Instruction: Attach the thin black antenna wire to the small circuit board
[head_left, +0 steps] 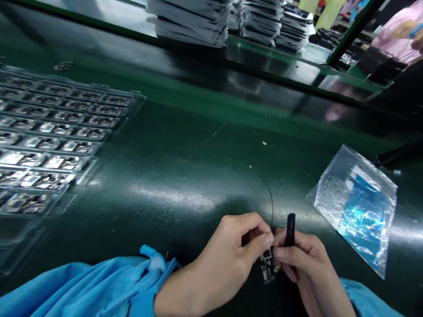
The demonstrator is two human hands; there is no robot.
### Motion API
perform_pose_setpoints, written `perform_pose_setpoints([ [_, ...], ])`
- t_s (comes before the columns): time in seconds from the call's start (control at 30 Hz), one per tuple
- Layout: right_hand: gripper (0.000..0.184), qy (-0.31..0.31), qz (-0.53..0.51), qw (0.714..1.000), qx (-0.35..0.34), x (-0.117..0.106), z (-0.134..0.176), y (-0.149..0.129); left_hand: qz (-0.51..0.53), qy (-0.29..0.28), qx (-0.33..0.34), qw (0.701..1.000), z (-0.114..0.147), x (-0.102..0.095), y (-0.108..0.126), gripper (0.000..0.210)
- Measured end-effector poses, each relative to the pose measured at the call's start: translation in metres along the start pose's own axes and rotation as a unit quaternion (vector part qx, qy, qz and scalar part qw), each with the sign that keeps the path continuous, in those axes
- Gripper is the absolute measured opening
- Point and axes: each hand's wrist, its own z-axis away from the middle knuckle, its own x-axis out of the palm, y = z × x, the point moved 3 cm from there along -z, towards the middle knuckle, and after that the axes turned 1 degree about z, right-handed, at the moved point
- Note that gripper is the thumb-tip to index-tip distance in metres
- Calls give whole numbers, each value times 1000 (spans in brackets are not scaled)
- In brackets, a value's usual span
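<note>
A glossy dark green bench (pixel 172 149) carries clear plastic trays (pixel 136 102) on the left, 1 clear bag (pixel 361 213) on the right and small scraps (pixel 264 143) between. Beyond, a shelf (pixel 128 18) bears grey stacks (pixel 191 22).

The table (pixel 158 149) is smooth and glossy, throwing back bright streaks of light. Clear, shiny plastic makes up the trays (pixel 137 99), and the boards in them (pixel 55 162) show bright, metallic-looking patches. The transparent plastic bag (pixel 330 185) is crinkled and glossy; the blue sheet (pixel 366 211) inside gleams. The blue sleeve (pixel 82 288) is soft, wrinkled, matt cloth. The black tool (pixel 290 229) looks like smooth plastic, the thin wire (pixel 272 204) dark and matt. The shelf (pixel 244 50) is polished-looking.
</note>
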Motion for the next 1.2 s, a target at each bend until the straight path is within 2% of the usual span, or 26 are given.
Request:
perform_pose_setpoints([
  [0.1,15,-7,60,998,-20,-3,1,-6,-34,2,32,999,-1,-5,6,20],
  [0.17,19,2,124,988,-90,-8,5,-17,-60,10,41,997,-2,-12,10,20],
  [0.23,18,42,205,954,-216,-17,13,-31,-90,21,36,995,-2,-21,13,20],
  [0.3,19,82,305,894,-318,-24,23,-40,-122,24,26,992,-3,-28,14,21],
  [0.37,24,108,379,851,-347,-32,29,-42,-147,12,23,989,-5,-31,14,22],
  [0.4,24,114,393,845,-345,-36,31,-40,-155,5,22,988,-5,-31,13,22],
  [0.57,19,84,395,857,-320,-56,30,-26,-153,-61,8,986,-8,-17,10,22],
  [0.7,22,89,396,870,-281,-64,30,-20,-130,-107,-27,985,-10,-2,6,24],
  [0.9,11,167,311,908,-224,-61,29,-18,-117,-111,-55,985,-17,8,-1,26],
  [1.07,16,194,190,942,-198,-53,25,-11,-107,-111,-71,985,-22,7,-5,24],
  [1.2,16,214,130,947,-203,-51,19,-5,-90,-107,-75,987,-21,6,-3,23],
])
